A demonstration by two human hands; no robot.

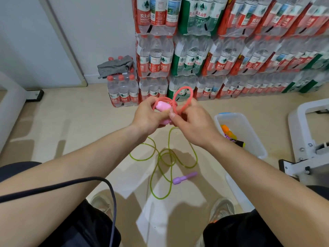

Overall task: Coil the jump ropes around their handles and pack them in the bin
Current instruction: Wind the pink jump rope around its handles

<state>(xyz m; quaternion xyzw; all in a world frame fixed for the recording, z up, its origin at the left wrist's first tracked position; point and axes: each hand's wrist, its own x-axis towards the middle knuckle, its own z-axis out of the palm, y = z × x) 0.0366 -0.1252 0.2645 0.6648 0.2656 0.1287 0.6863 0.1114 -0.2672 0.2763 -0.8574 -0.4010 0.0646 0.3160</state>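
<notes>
Pink jump rope (178, 100) gripped by both hands (151, 118).

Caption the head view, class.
Left hand grips pink handle, right hand loops pink jump rope; green jump rope lies below.

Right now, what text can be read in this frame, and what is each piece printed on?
"农夫山泉": brand on the labels of the stacked water bottle packs, repeated across red and green packs.
Smaller print under that brand: too small and blurred to read.
Pink jump rope and bin: no text visible.
</notes>
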